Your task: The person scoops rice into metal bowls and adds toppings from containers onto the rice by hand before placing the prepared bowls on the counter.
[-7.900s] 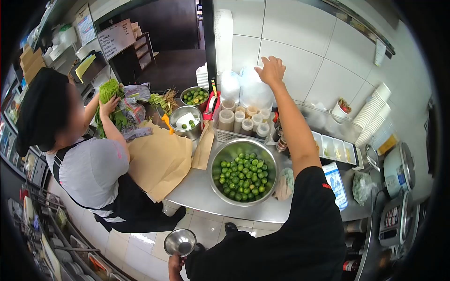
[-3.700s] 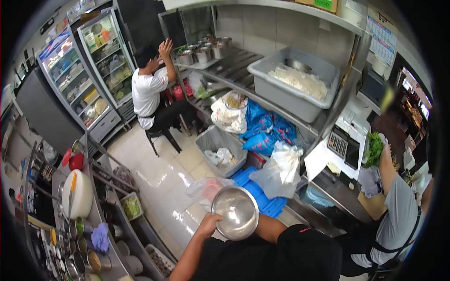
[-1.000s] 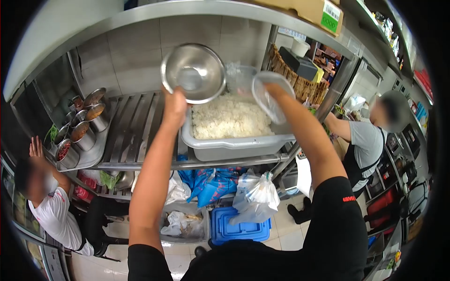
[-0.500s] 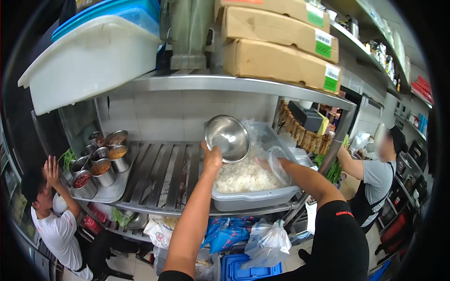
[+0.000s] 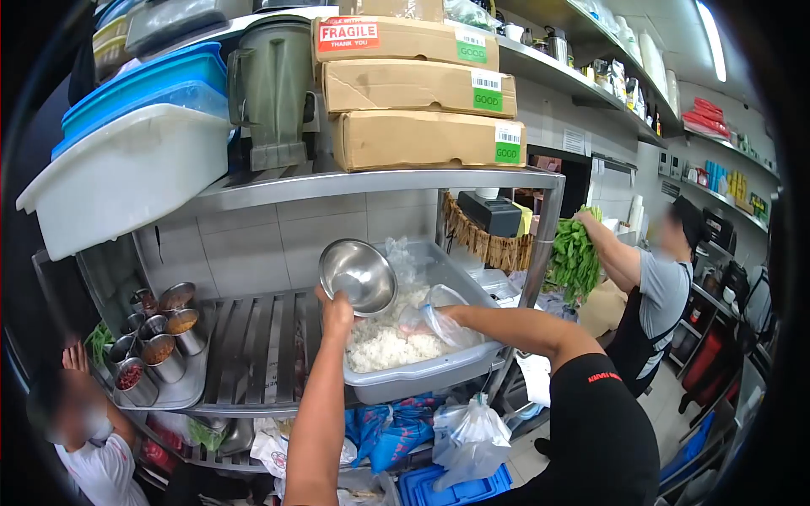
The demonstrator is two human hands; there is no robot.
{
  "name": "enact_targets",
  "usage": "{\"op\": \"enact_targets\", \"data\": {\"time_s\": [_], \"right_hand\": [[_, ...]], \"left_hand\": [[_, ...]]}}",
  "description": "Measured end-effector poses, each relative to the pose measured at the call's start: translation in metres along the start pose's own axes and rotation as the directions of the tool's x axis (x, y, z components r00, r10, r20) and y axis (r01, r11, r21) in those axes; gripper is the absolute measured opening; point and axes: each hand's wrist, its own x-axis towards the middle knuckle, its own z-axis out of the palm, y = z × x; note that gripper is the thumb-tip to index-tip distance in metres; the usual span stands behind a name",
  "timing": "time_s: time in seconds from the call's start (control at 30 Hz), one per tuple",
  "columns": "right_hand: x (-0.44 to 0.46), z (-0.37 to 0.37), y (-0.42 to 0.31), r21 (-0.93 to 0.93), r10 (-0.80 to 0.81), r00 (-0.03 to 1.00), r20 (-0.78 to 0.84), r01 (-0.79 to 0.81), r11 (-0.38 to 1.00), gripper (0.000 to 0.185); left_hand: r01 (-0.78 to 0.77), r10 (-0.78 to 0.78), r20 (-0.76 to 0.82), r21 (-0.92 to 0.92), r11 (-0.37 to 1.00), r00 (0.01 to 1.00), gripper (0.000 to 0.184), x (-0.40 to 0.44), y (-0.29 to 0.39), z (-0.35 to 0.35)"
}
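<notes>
The left hand (image 5: 337, 312) grips the lower rim of a round, shiny steel bowl (image 5: 359, 277), tilted above white rice (image 5: 388, 347). Beside it, the right hand (image 5: 413, 320), covered by a clear plastic bag (image 5: 452, 325), meets the rice, whether open or closed unclear. Around the rice stands a grey rectangular plastic tub (image 5: 426, 380) on a slatted metal shelf (image 5: 253, 350).

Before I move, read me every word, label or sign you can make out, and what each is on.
"FRAGILE": red sticker on the upper labelled box.
"THANK YOU": same sticker; its top line is unclear.
"GOOD": green labels on that box, the middle box and the lower box.
Too small or blurred: barcode print, red lettering on the black sleeve, wall notice.
</notes>
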Motion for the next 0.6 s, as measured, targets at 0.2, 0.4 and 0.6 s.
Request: {"op": "enact_targets", "data": {"time_s": [0.2,0.4,0.6], "right_hand": [[0.014,0.016,-0.011,-0.363,0.176,0.983,-0.055,-0.184,0.914,0.051],[0.020,0.013,0.010,-0.215,0.099,0.983,-0.156,-0.131,0.968,0.033],[-0.001,-0.032,0.004,-0.018,0.213,0.971,0.110,-0.213,0.977,0.056]], "left_hand": [[0.048,-0.049,-0.014,-0.039,0.998,0.999,0.054,0.001,-0.003,-0.001],[0.051,-0.054,0.038,0.076,0.996,0.998,0.066,0.002,-0.004,0.000],[-0.023,0.008,0.062,0.242,0.970,0.998,0.064,-0.003,-0.002,0.010]]}}
